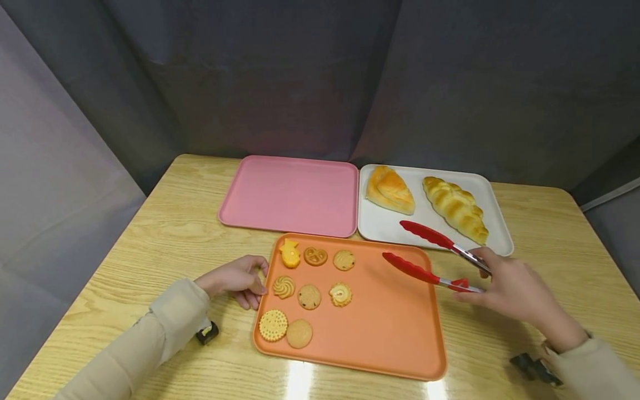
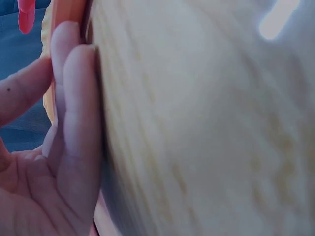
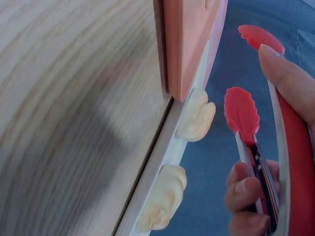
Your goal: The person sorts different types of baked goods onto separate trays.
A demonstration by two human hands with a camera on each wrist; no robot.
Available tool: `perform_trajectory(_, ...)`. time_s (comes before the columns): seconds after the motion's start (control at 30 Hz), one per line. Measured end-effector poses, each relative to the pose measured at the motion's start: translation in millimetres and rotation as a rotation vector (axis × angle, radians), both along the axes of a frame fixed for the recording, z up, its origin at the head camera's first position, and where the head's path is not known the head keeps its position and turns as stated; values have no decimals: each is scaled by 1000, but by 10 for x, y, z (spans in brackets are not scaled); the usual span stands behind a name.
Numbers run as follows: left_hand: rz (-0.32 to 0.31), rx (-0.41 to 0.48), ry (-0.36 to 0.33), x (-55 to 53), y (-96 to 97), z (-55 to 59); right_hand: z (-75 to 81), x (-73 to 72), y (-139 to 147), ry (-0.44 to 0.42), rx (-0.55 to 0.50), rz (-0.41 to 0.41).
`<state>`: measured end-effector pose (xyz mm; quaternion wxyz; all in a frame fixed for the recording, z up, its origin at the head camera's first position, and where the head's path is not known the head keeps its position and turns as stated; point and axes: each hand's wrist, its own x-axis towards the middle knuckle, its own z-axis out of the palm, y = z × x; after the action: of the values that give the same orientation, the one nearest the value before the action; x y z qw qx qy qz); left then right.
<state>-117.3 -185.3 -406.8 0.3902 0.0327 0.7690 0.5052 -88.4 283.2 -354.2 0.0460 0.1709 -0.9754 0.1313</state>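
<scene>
My right hand (image 1: 515, 286) grips a pair of red-tipped metal tongs (image 1: 425, 236), whose jaws are spread apart above the right part of an orange tray (image 1: 385, 328). Nothing is between the tips; in the right wrist view the thumb lies on one arm of the tongs (image 3: 241, 110) and fingers curl round the other. At the tray's left rim, my left hand (image 1: 240, 280) holds the edge, thumb on the rim and fingers against the side. Several cookies lie on the left half of that tray, among them a pretzel-shaped one (image 1: 315, 256) and a round dotted one (image 1: 273, 325).
Behind the orange tray, a pink tray (image 1: 295, 194) stands at the left. Beside it, a white tray (image 1: 420, 222) bears a wedge-shaped pastry (image 1: 390, 190) and a braided bread (image 1: 456, 208). A dark curtain (image 1: 275, 78) hangs behind the wooden table (image 1: 200, 194).
</scene>
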Motion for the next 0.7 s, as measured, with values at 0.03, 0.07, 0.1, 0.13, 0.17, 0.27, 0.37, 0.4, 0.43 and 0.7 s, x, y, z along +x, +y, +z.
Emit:
perform_trajectory(0.03,0,0,0,2,2,1,0,0,-15,-17,1,2)
perform_trajectory(0.07,1,-1,-2,3,3,1,-1,-2,-33,-34,3,5)
perform_trajectory(0.1,2,-1,-3,5,4,2,-6,-5,-53,-51,4,9)
perform_trajectory(0.13,3,-2,-4,7,6,4,-9,-7,-73,-68,4,13)
perform_trajectory(0.17,4,-2,-4,9,8,6,-15,-11,-94,-81,3,20)
perform_trajectory(0.27,9,-3,-8,10,10,7,-48,-29,-156,-92,5,58)
perform_trajectory(0.37,13,-3,-6,7,11,5,-81,-53,-215,-81,7,95)
perform_trajectory(0.4,14,-4,-6,6,13,4,-89,-61,-235,-79,10,104)
perform_trajectory(0.43,14,-4,-4,5,13,5,-91,-67,-252,-77,12,115)
perform_trajectory(0.7,13,-10,-5,6,13,10,-103,-114,-410,-108,9,159)
